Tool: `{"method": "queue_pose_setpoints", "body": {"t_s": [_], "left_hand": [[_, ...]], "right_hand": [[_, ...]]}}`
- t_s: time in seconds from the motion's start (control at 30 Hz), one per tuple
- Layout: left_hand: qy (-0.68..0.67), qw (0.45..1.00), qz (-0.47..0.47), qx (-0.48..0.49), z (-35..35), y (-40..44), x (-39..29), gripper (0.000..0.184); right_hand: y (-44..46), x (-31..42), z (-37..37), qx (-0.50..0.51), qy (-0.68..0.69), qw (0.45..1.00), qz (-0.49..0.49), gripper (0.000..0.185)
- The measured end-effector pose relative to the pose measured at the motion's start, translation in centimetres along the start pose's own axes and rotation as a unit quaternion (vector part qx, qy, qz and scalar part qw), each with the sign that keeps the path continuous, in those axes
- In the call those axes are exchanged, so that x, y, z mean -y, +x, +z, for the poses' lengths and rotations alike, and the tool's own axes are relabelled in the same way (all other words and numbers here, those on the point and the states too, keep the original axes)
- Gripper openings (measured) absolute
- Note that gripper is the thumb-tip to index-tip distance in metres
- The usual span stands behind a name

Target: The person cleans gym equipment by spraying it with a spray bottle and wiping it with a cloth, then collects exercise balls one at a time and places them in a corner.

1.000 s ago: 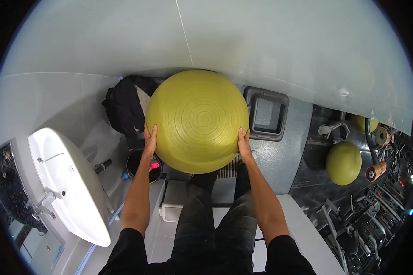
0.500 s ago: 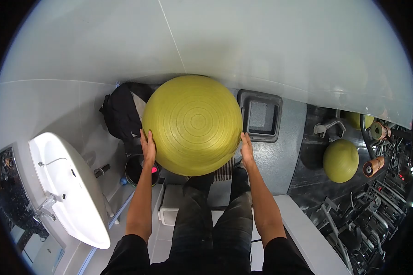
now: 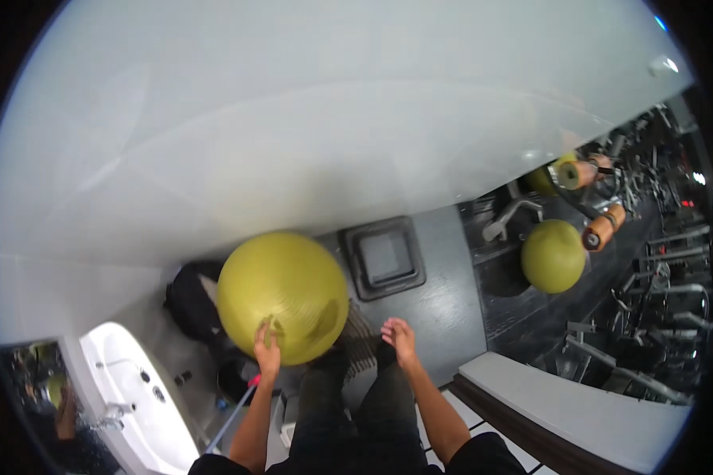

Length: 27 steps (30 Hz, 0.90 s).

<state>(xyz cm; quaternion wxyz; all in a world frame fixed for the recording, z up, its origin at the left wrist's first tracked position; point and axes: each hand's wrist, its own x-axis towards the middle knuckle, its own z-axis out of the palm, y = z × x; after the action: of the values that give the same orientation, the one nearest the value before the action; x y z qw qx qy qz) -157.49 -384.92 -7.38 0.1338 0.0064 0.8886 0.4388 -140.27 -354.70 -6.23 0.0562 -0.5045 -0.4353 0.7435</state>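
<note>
A large yellow-green exercise ball (image 3: 281, 277) sits low in front of my legs, beside the wall. It shows a dark patch, a shadow or a wet mark, on its lower right side. My left hand (image 3: 267, 352) is over the ball's lower edge with fingers apart; whether the fingertips touch it I cannot tell. Off to the right of the ball, my right hand (image 3: 400, 339) is held in the air above the striped mat, its fingers loosely spread and nothing in them.
A grey plastic tub (image 3: 352, 269) stands right of the ball. A black bag (image 3: 184, 305) and a dark bin (image 3: 231, 380) are at left, near a white sink (image 3: 139, 388). Another yellow-green ball (image 3: 553, 257) lies among gym equipment on the right.
Both hands have come off the ball's sides. The ball looks smaller and lower, away from my hands. The whole view has shifted, with more of the wall showing.
</note>
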Motion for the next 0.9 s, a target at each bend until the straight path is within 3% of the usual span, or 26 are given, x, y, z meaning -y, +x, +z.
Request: {"method": "queue_pose_setpoints", "body": {"t_s": [0.03, 0.07, 0.13, 0.17, 0.23, 0.4, 0.6, 0.9], "left_hand": [[-0.153, 0.984, -0.090, 0.031, 1.1, -0.7, -2.8, 0.033], [-0.158, 0.984, -0.070, 0.040, 2.0, -1.2, -4.4, 0.033], [-0.169, 0.952, -0.082, 0.242, 4.0, -2.0, -8.4, 0.034], [-0.170, 0.950, -0.061, 0.256, 5.1, -2.2, -10.9, 0.034], [-0.086, 0.896, -0.106, 0.423, 6.6, -4.1, -18.4, 0.036], [-0.039, 0.846, 0.013, 0.531, 14.9, -8.2, -28.6, 0.034], [-0.175, 0.764, 0.094, 0.615, 22.4, -16.0, -43.7, 0.031], [-0.180, 0.693, 0.173, 0.677, 32.6, -21.7, -53.5, 0.027]], "right_hand": [[-1.0, 0.9, -1.4, -0.007, 0.010, 1.000, -0.020, 0.031], [-2.4, 1.9, -2.8, -0.042, 0.021, 0.998, -0.039, 0.028], [-5.2, 3.7, -6.1, -0.091, 0.045, 0.992, -0.074, 0.025], [-6.6, 4.8, -7.9, -0.109, 0.053, 0.988, -0.093, 0.024], [-9.1, 6.3, -11.7, -0.140, 0.072, 0.979, -0.129, 0.022], [-14.1, 8.9, -20.8, -0.214, 0.175, 0.942, -0.192, 0.021], [-17.9, 13.5, -30.0, -0.286, 0.258, 0.879, -0.282, 0.020], [-19.2, 20.6, -38.6, -0.332, 0.294, 0.830, -0.338, 0.019]]}}
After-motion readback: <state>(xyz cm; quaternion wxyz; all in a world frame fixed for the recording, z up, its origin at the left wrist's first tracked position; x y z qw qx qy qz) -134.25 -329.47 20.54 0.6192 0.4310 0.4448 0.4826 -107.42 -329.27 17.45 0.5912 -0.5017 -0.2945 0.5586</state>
